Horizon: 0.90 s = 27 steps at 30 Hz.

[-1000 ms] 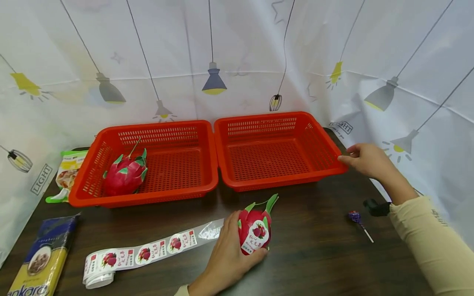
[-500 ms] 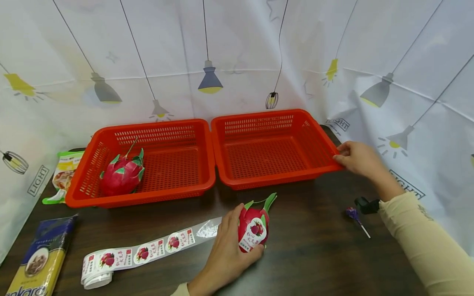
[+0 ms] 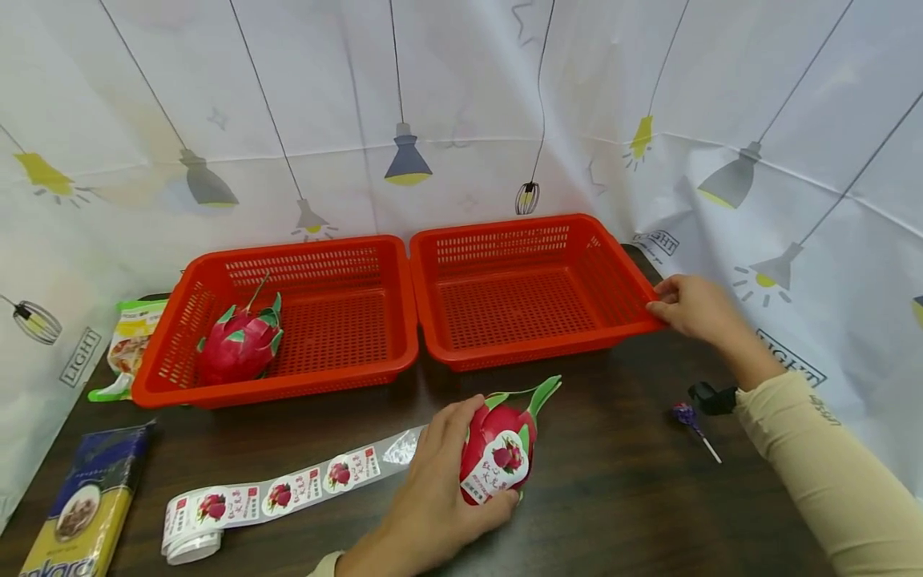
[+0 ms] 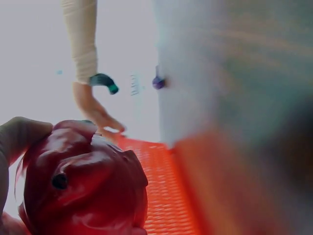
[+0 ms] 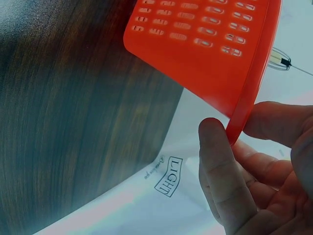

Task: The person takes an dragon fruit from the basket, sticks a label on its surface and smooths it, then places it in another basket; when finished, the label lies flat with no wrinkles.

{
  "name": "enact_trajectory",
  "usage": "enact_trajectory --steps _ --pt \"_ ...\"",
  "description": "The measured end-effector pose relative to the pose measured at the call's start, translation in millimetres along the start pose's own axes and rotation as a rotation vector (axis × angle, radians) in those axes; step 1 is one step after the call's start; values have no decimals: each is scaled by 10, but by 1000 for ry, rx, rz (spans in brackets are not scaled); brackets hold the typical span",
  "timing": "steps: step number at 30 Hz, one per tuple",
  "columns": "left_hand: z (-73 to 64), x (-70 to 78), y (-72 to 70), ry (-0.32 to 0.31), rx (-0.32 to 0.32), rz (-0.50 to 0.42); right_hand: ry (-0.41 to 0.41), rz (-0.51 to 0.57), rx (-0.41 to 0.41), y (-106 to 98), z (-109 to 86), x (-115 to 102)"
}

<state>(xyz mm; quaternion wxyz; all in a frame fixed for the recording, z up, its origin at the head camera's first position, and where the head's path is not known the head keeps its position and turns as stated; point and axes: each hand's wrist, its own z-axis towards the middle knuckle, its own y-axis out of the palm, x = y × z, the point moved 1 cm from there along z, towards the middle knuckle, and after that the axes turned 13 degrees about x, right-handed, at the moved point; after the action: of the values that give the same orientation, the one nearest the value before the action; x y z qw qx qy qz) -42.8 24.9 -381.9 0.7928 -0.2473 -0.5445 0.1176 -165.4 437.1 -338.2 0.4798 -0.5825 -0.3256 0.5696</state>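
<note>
My left hand (image 3: 436, 489) holds a red dragon fruit (image 3: 513, 421) with green leaf tips, fingers along its left side and thumb at its lower front. A white label (image 3: 497, 466) printed with a dragon fruit faces up on it. In the left wrist view the dragon fruit (image 4: 98, 181) fills the lower left, its dark end spot showing. At the right, my right hand (image 3: 699, 308) pinches the outer corner rim of a red plastic basket (image 3: 534, 353). Close up in the right wrist view, thumb and fingers lie on opposite sides of the basket's rim (image 5: 242, 115).
Another red basket (image 3: 303, 389) adjoins it on the left, bearing a dragon fruit (image 3: 241, 344). A label roll (image 3: 193, 545) trails its strip (image 3: 288, 493) toward my left hand. Bagged food (image 3: 133, 344) and a blue-yellow packet (image 3: 82, 505) lie left; a lollipop (image 3: 688, 417) lies right.
My right hand has closed its fingers onto the basket's corner rim. The held dragon fruit has shifted and tilted slightly in my left hand. The view has drifted a little.
</note>
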Motion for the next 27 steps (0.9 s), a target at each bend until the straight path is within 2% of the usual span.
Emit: enact_trajectory --steps 5,7,10,14,21,24,27 --pt "249 276 -173 67 26 -11 5 2 -2 -79 -29 60" --pt "400 368 -195 97 39 1 6 4 3 -105 -36 78" --pt "672 477 -151 143 49 26 5 4 8 -131 -46 102" --pt "1055 589 23 157 29 109 7 6 0 -132 -62 118" --pt "1666 732 413 121 -36 304 1 26 1 -94 -73 76" --pt "1881 767 567 88 -55 370 -8 35 7 -80 -74 25" --pt "2051 785 713 27 -76 410 -18 40 8 -67 -76 -39"
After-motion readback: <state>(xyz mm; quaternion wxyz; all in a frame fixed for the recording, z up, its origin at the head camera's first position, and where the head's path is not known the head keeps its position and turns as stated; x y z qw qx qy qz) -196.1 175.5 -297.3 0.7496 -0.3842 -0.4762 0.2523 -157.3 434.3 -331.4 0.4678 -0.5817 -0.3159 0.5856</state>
